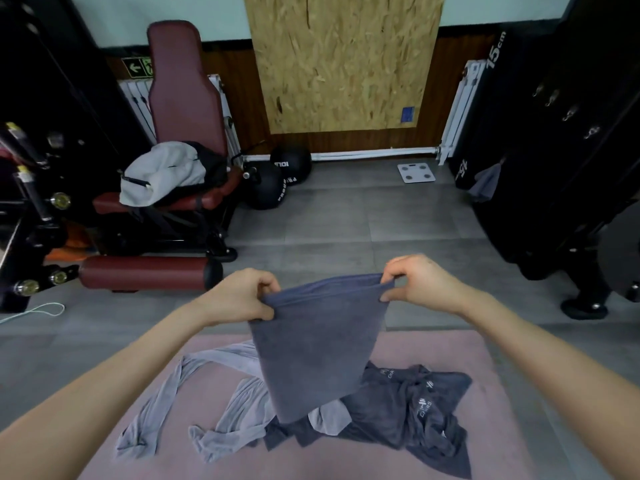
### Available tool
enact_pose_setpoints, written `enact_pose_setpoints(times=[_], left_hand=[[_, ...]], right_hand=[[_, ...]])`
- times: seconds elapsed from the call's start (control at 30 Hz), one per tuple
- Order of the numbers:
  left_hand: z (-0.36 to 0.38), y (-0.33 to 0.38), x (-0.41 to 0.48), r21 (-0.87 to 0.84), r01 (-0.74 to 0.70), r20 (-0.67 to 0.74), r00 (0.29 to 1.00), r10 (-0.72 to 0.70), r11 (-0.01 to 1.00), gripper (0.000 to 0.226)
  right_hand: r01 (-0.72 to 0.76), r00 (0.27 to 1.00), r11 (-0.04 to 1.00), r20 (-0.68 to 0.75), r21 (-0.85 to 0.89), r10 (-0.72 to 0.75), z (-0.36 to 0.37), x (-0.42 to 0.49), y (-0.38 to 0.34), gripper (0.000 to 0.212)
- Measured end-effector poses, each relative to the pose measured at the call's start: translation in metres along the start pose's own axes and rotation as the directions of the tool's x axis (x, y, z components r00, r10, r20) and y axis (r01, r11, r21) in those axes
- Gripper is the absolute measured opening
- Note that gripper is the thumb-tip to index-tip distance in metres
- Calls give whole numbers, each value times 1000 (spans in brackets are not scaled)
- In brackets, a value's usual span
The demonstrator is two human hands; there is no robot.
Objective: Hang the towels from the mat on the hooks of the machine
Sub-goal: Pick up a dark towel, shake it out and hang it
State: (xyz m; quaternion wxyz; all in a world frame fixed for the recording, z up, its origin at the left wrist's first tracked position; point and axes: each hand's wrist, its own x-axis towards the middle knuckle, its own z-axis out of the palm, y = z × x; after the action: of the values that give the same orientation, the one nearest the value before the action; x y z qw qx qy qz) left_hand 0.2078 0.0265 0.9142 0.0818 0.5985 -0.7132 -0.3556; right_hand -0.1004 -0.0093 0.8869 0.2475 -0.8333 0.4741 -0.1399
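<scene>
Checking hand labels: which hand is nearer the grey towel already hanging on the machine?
Right. The right hand holds one corner of the held towel, below-left of the hanging towel; the left hand holds the other corner, farther left.

A pink mat [450, 348] lay flat on the grey tiled floor [346, 220]. On the mat, light grey towels [239, 403] sprawled in twisted strips to the left. Touching them on the right, dark towels [415, 410] with white print sat in a crumpled heap. Farther off on the floor, a white scale [415, 172] lay near the wall, two black balls [266, 188] rested together beside a maroon bench [166, 202], and a pale cord [38, 311] trailed at the left edge.
</scene>
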Motion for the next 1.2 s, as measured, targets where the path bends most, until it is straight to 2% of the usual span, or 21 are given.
enact_pose_setpoints(times=[0.1, 0.23, 0.27, 0.33, 0.4, 0.47, 0.5, 0.53, 0.57, 0.63, 0.7, 0.73, 0.8, 0.83, 0.87, 0.93, 0.97, 1.0, 1.07, 1.13, 1.2], left_hand=[[-6, -3, -5, 313, -84, -142, 981, 134, 946, 20], [-10, -3, -11, 485, -169, -241, 917, 317, 858, 15], [-10, -1, -13, 502, -192, -246, 903, 352, 843, 13], [-11, 4, -15, 495, -219, -256, 888, 382, 841, 13], [-14, 9, -14, 377, -216, -282, 900, 334, 901, 16], [-21, 16, -15, 50, -233, -242, 941, 238, 971, 23], [-25, 20, -15, -152, -240, -191, 959, 209, 959, 24], [-28, 24, -16, -318, -233, -139, 970, 198, 919, 22], [-30, 27, -16, -411, -222, -103, 975, 197, 884, 21], [-36, 36, -16, -441, -225, -66, 974, 219, 869, 18], [-43, 48, -15, -439, -246, -84, 969, 233, 864, 16], [-47, 55, -14, -464, -258, -108, 966, 236, 847, 15], [-60, 70, -12, -540, -300, -180, 954, 240, 787, 17], [-66, 78, -11, -581, -318, -214, 948, 237, 749, 19], [-72, 84, -9, -620, -327, -227, 945, 235, 713, 18], [-79, 91, -2, -673, -295, -206, 955, 211, 678, 14], [-80, 92, 3, -681, -260, -181, 966, 186, 685, 14], [-80, 90, 10, -688, -211, -152, 977, 146, 694, 13], [-75, 81, 20, -758, -39, -54, 999, -3, 652, 5], [-72, 63, 27, -870, 156, 105, 986, -133, 467, 12], [-67, 42, 29, -924, 247, 204, 964, -169, 292, 10]], right_hand=[[-50, 998, 995, -40, 86, 53, -11, -14, -25, 18], [-93, 985, 958, -117, 272, 128, -28, -22, -44, 45], [-106, 983, 964, -122, 246, 139, -32, -23, -44, 41], [-131, 978, 982, -142, 138, 150, -40, -25, -44, 18], [-164, 966, 968, -170, 188, 196, -48, -30, -44, 14], [-137, 958, 894, -171, 427, 229, -58, -40, -45, 10], [-111, 959, 853, -170, 510, 226, -64, -45, -47, 7], [-83, 961, 844, -183, 530, 209, -69, -49, -49, 6], [-70, 959, 868, -207, 491, 194, -74, -52, -51, 6], [-56, 950, 935, -268, 351, 158, -82, -57, -58, 9], [-22, 915, 947, -374, 320, 148, -97, -57, -72, 6], [19, 893, 925, -423, 380, 155, -107, -57, -78, 2], [146, 884, 799, -439, 584, 159, -123, -63, -80, 23], [162, 916, 720, -375, 675, 146, -123, -69, -74, 41], [108, 952, 684, -272, 721, 137, -112, -75, -64, 57], [-126, 982, 651, 0, 749, 191, -63, -90, -41, 71], [-210, 969, 609, 82, 765, 232, -35, -97, -33, 69], [-239, 955, 555, 89, 797, 282, -11, -101, -27, 66], [-216, 912, 443, 17, 870, 410, 17, -103, -28, 52], [-198, 854, 375, -28, 906, 520, 23, -102, -34, 29], [-213, 837, 395, -41, 894, 545, 19, -101, -41, 22]])
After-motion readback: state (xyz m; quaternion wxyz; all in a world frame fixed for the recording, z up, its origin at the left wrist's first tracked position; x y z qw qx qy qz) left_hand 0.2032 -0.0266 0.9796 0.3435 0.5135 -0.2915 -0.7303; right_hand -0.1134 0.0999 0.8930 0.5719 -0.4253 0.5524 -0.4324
